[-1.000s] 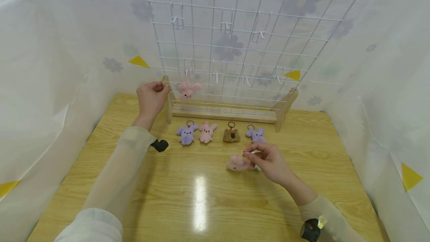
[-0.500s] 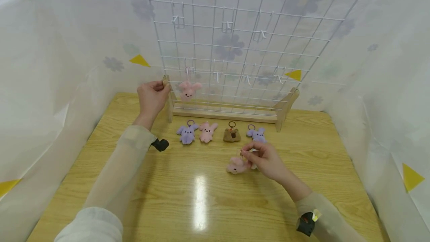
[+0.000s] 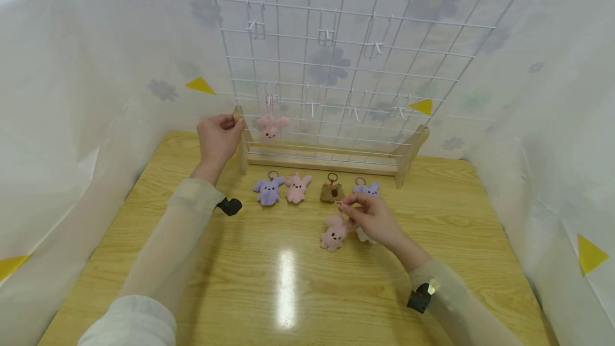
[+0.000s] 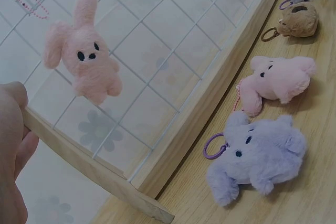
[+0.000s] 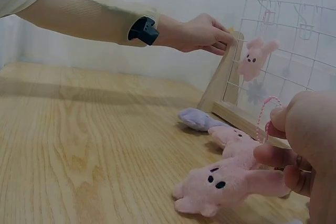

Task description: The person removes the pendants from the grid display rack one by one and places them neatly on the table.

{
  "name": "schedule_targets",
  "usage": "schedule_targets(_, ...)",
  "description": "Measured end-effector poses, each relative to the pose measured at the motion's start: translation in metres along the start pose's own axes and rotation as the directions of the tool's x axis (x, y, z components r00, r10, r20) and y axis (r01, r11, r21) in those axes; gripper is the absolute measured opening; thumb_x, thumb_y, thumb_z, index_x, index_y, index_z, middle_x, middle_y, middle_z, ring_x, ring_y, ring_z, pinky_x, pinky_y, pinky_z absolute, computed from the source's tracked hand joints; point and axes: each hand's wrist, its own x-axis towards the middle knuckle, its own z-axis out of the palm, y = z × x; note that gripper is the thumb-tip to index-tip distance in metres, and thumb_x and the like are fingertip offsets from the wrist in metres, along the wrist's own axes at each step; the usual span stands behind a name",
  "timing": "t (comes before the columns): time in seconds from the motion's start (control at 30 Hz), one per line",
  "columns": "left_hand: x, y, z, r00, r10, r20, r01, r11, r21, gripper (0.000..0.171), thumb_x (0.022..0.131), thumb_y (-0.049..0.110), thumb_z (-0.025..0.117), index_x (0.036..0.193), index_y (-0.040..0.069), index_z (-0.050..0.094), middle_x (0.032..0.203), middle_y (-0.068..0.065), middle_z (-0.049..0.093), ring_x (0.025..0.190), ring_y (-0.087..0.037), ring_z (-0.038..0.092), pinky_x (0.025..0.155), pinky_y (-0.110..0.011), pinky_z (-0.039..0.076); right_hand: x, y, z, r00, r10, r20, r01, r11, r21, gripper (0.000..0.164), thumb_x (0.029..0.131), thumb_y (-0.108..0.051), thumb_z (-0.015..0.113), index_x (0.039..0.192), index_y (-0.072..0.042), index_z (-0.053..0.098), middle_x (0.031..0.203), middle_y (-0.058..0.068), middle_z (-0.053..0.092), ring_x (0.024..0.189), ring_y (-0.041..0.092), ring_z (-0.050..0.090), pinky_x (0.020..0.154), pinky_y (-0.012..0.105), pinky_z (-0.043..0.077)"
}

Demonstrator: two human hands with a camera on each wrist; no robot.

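Observation:
My left hand (image 3: 218, 140) pinches the top of the wooden end post (image 3: 243, 151) at the left of a white wire grid rack. Low over the table, my right hand (image 3: 377, 220) holds a pink plush bunny keychain (image 3: 333, 235) by its pink bead chain (image 5: 259, 121), between thumb and finger. The bunny dangles below the fingertips, face outward. Another pink bunny (image 4: 92, 59) hangs from a lower-left hook. Partly hidden behind the right hand are a purple bunny (image 3: 369, 188) and a white thing (image 3: 364, 235).
Along the rack's wooden base (image 3: 322, 165) lie a purple bunny (image 3: 269, 190), a pink bunny (image 3: 298, 188) and a brown bear (image 3: 331, 192). White hooks, such as an upper hook (image 3: 326, 35), project from the grid (image 3: 346, 63). A flower-patterned sheet (image 3: 163, 88) stands behind.
The right hand has moved a little left and toward the rack. Its pink bunny has swung from lying sideways to hanging more upright. The left hand stays on the post.

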Motion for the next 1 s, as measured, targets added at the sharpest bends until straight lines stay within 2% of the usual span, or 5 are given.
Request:
schedule_targets(0.3,0.000,0.000,0.000,1.000,-0.005,0.009,0.005,1.000,-0.011,0.025,0.100,0.021,0.074,0.112,0.000,0.082,0.102,-0.016,0.079,0.093,-0.024,0.078,0.077,-0.027,0.063,0.012,0.012,0.005,1.000,-0.006,0.013,0.006,1.000,-0.001,0.017,0.107,-0.009,0.066,0.114,0.005,0.072,0.087,0.018,0.072,0.068,0.051,0.064,0.045,0.028,0.049)
schedule_targets(0.43,0.000,0.000,0.001,1.000,-0.001,0.002,0.002,1.000,-0.005,0.025,0.100,0.021,0.073,0.111,0.000,0.082,0.102,-0.016,0.079,0.093,-0.023,0.078,0.077,-0.026,0.063,0.016,0.018,0.008,1.000,0.003,-0.011,-0.003,1.000,-0.021,0.014,0.106,-0.009,0.067,0.113,0.002,0.074,0.095,0.015,0.073,0.068,0.050,0.066,0.045,0.021,0.046)
schedule_targets(0.7,0.000,0.000,0.001,1.000,-0.004,0.001,0.004,1.000,-0.010,0.025,0.099,0.021,0.074,0.111,0.001,0.082,0.102,-0.015,0.079,0.092,-0.023,0.078,0.076,-0.025,0.063,0.021,0.024,0.012,1.000,0.031,-0.006,-0.031,0.999,-0.028,0.013,0.105,-0.008,0.068,0.111,0.003,0.073,0.098,0.017,0.073,0.065,0.036,0.068,0.044,0.021,0.046)
schedule_targets(0.9,0.000,0.001,0.001,1.000,-0.001,0.002,0.001,1.000,-0.013,0.025,0.099,0.021,0.074,0.111,0.000,0.082,0.103,-0.016,0.079,0.093,-0.024,0.078,0.077,-0.026,0.063,0.026,0.026,0.014,0.999,0.050,0.008,-0.049,0.998,-0.050,0.013,0.106,-0.010,0.067,0.111,0.000,0.074,0.089,0.014,0.073,0.064,0.044,0.066,0.044,0.021,0.045)
schedule_targets(1.0,0.000,0.001,0.001,1.000,-0.003,0.003,0.003,1.000,-0.016,0.025,0.099,0.020,0.074,0.112,0.000,0.082,0.103,-0.016,0.079,0.093,-0.023,0.078,0.077,-0.026,0.063,0.027,0.026,0.014,0.998,0.066,0.009,-0.066,0.996,-0.068,0.013,0.106,-0.011,0.067,0.111,-0.001,0.074,0.088,0.013,0.072,0.064,0.042,0.066,0.044,0.022,0.046)
